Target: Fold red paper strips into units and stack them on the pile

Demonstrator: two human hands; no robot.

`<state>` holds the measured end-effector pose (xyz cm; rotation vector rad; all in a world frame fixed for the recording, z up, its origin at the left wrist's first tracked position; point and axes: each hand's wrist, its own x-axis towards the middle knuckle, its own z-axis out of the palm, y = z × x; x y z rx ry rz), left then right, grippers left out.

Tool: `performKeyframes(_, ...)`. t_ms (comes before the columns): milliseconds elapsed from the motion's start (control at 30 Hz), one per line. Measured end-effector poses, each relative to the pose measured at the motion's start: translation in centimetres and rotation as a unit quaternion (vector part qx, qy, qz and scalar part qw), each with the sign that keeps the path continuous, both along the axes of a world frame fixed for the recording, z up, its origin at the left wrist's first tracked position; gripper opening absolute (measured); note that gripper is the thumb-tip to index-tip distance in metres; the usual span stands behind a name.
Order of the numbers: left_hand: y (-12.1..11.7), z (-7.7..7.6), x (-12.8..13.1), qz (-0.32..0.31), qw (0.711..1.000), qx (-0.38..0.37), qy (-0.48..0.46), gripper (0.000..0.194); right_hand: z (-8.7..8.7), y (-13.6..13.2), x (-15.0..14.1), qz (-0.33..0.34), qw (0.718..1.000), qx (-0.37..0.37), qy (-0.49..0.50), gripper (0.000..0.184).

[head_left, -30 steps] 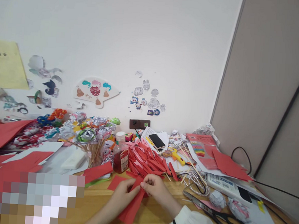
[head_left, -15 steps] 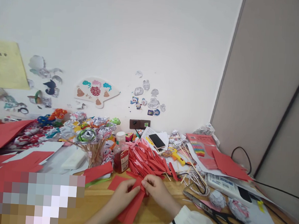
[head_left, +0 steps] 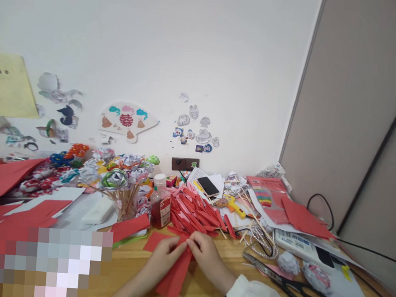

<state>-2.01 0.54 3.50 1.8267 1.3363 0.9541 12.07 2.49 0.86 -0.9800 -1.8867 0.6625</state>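
A sheet of red paper (head_left: 175, 276) with a lengthwise crease is pinched between both my hands near the front of the wooden table. My left hand (head_left: 167, 253) has its thumb and fingers closed on the paper's left side. From the right, my right hand (head_left: 204, 253) pinches the same paper, its thumb tip almost touching the left thumb. The curled fingertips are partly hidden. Another flat piece of red paper (head_left: 153, 241) lies under and behind my left hand. Just beyond my hands is a heap of folded red paper strips (head_left: 193, 209).
Left of the heap stand a bottle of red sauce (head_left: 160, 204) and a cup of sticks (head_left: 125, 205) with paper flowers. Black-handled scissors (head_left: 290, 284) lie at the right, near crumpled paper balls (head_left: 288, 262). A yellow glue gun (head_left: 236, 207) and a phone (head_left: 208, 186) are farther back.
My right hand has shifted very slightly, its fingers drawing closer to my left thumb on the paper. Everything else stays as it was.
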Motion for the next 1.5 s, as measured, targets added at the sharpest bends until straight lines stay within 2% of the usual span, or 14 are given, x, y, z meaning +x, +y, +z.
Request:
performKeyframes(167,0.27,-0.13,-0.17,-0.012,1.0,-0.009,-0.02,0.029,-0.01,-0.02,-0.05,0.014,1.0,-0.013,0.0,0.025)
performKeyframes(333,0.39,0.17,-0.25,0.034,0.999,0.006,-0.028,0.026,0.43,-0.32,0.12,0.056,0.998,-0.03,-0.001,0.029)
performKeyframes(633,0.29,0.14,-0.16,0.049,0.998,0.006,-0.044,0.023,0.73,-0.34,0.49,0.081,0.996,-0.041,-0.005,0.024)
performKeyframes(767,0.39,-0.03,-0.17,0.032,0.998,-0.008,-0.061,0.021,0.65,-0.35,0.47,0.081,0.996,-0.018,-0.03,0.025)
performKeyframes(900,0.36,0.16,-0.25,0.009,0.998,-0.002,-0.069,0.023,0.5,-0.57,0.23,0.097,0.994,-0.025,-0.035,0.026)
performKeyframes(1067,0.61,0.11,-0.34,0.02,0.995,-0.017,-0.098,0.026,0.57,-0.68,0.06,0.087,0.994,-0.06,0.007,0.025)
performKeyframes(1367,0.7,-0.42,-0.15,-0.016,0.991,-0.052,-0.121,0.032,0.43,0.0,0.28,0.036,0.997,-0.059,0.037,0.026)
performKeyframes(1500,0.37,-0.14,-0.2,0.009,0.977,-0.097,-0.192,0.042,0.43,0.02,0.28,0.039,0.997,-0.058,0.033,0.028)
